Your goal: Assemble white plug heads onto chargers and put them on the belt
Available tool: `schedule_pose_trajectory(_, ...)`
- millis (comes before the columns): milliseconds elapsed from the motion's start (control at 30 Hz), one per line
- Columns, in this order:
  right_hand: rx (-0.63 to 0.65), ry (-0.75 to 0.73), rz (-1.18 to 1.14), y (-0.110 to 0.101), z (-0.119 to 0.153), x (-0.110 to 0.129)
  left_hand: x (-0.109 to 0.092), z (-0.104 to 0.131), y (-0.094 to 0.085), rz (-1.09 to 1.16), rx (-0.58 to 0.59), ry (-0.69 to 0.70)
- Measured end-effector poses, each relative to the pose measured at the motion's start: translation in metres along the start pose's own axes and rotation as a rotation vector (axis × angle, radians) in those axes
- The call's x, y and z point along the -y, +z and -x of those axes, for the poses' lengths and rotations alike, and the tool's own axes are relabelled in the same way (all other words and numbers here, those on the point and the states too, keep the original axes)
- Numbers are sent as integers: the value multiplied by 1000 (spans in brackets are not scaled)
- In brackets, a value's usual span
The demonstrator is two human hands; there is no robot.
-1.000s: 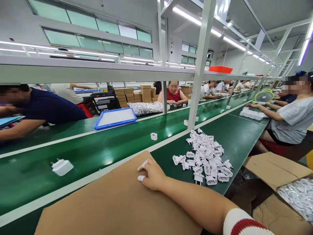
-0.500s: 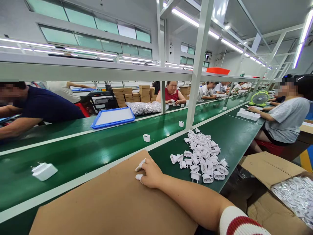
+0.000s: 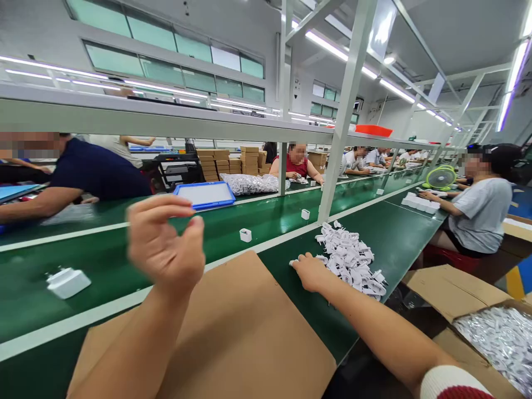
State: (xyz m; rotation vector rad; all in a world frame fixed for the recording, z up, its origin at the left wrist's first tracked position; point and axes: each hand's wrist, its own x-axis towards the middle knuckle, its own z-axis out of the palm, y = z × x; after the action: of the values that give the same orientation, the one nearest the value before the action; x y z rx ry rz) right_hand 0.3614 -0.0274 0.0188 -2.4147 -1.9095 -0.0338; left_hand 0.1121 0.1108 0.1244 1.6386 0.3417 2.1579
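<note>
My left hand (image 3: 168, 241) is raised above the green conveyor belt, its fingers loosely curled and apart from the thumb. Nothing shows between them, though the hand is a little blurred. At the left edge of a pile of white plug parts (image 3: 349, 255) is my right hand (image 3: 311, 271), with fingers bent down and a white tip at its front. Whatever those fingers hold is hidden. Below both hands lies a brown cardboard sheet (image 3: 249, 327). A white plug with two pins (image 3: 68, 282) lies on the belt, left of my left hand.
White housings (image 3: 245, 235) sit along the belt (image 3: 216, 238). A metal post (image 3: 341, 122) rises behind the pile. At right, an open carton (image 3: 494, 343) holds bagged parts. Across the belt are a blue-rimmed tray (image 3: 205, 195) and several co-workers; another sits at right.
My left hand has come into view over the belt. My right hand has moved right, from the cardboard to the pile's left edge, covering parts there. The camera view has shifted slightly.
</note>
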Motion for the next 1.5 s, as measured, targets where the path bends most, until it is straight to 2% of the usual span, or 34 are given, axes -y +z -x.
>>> schedule_pose_trajectory(67, 1, -14, 10, -1, 4, -3, 24, 3, 8, -92, 112, 7)
schedule_pose_trajectory(100, -19, -17, 13, -2, 4, -3, 41, 6, 12, -149, 183, -35)
schedule_pose_trajectory(200, -101, -20, -16, -6, -3, 6, 94, 20, 19, -295, 314, -283)
schedule_pose_trajectory(300, -152, -37, -172, -8, -16, 24, 137, 38, 15, -435, 409, -448)
schedule_pose_trajectory(400, -126, -119, -346, -5, -29, 47, 165, 53, 5, -552, 474, -512)
schedule_pose_trajectory(500, -121, -210, -540, 8, -39, 69, 185, 63, -5, -666, 516, -515)
schedule_pose_trajectory(633, -106, -136, -1059, 35, -48, 80, 204, 74, -15, -749, 602, -463)
schedule_pose_trajectory(733, -78, -72, -1380, 50, -54, 74, 216, 80, -20, -691, 708, -388)
schedule_pose_trajectory(933, -8, -52, -1563, 51, -63, 60, 234, 91, -28, -598, 898, -426)
schedule_pose_trajectory(1067, -66, -30, -1612, 47, -63, 62, 230, 94, -31, -665, 810, -491)
schedule_pose_trajectory(1267, 4, -154, -1540, 39, -57, 64, 214, 90, -24, -755, 679, -557)
schedule_pose_trajectory(1400, 38, -84, -1522, 33, -51, 66, 200, 73, -17, -786, 603, -571)
schedule_pose_trajectory(1500, 44, -38, -1568, 28, -46, 67, 180, 64, -19, -755, 635, -529)
